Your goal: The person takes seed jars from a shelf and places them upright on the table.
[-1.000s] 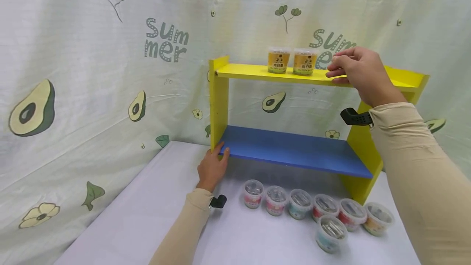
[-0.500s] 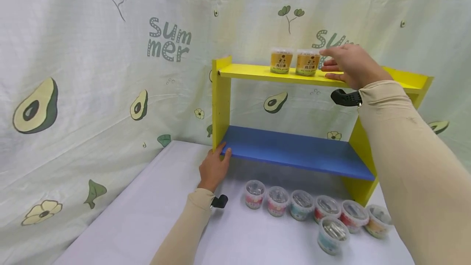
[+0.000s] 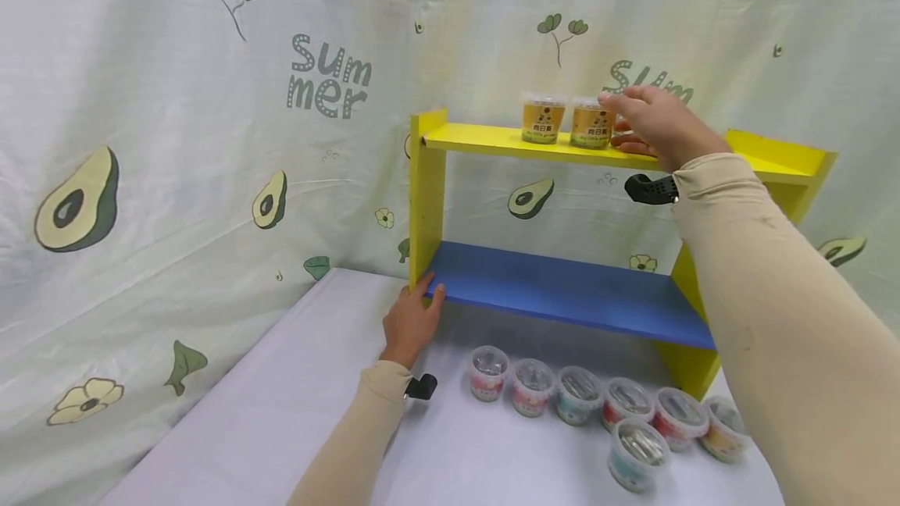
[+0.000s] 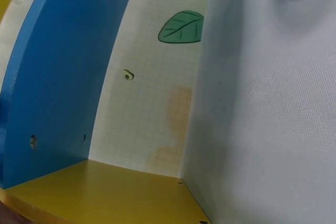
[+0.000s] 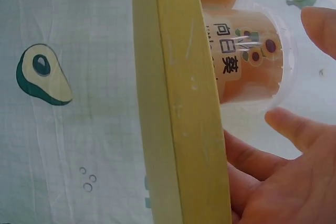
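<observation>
A person's right hand (image 3: 650, 125) reaches onto the yellow top shelf (image 3: 492, 139) of a small rack, fingers (image 5: 296, 129) spread apart around the nearer orange cup (image 3: 590, 122) without clearly clasping it; a second orange cup (image 3: 543, 119) stands just left of it. The left hand (image 3: 410, 318) rests with relaxed fingers against the left end of the blue lower shelf (image 3: 569, 295). On the white counter (image 3: 281, 412), seven lidded cups (image 3: 576, 395) sit near the rack's front, before an avocado-print curtain (image 3: 176, 139).
</observation>
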Motion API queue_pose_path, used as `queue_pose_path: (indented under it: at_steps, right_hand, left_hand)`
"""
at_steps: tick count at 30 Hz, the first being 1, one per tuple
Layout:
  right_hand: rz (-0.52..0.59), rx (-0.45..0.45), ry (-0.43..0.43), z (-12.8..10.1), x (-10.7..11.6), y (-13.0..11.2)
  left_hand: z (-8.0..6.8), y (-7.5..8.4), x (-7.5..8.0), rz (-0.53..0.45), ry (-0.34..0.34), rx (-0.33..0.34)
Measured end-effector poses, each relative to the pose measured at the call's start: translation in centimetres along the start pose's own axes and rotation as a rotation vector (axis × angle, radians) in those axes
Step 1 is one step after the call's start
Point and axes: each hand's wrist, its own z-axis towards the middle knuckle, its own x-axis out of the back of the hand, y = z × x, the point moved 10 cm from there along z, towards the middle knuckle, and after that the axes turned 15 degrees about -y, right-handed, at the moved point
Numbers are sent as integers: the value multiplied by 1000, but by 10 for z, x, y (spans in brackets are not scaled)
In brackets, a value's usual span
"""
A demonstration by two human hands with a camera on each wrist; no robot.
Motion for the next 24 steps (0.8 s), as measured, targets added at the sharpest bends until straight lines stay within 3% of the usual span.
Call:
queue_pose_path:
  at_steps: [7, 14, 24]
  right_hand:
    - [-161, -37, 11, 2, -8, -4]
    - [-217, -42, 53, 0, -6, -6]
    - [-311, -145, 99, -1, -1, -2]
  left_hand:
    - [-3, -1, -3, -8, -14, 16]
    - [-3, 1, -3, -20, -18, 12]
    - [-1, 2, -1, -18, -32, 0]
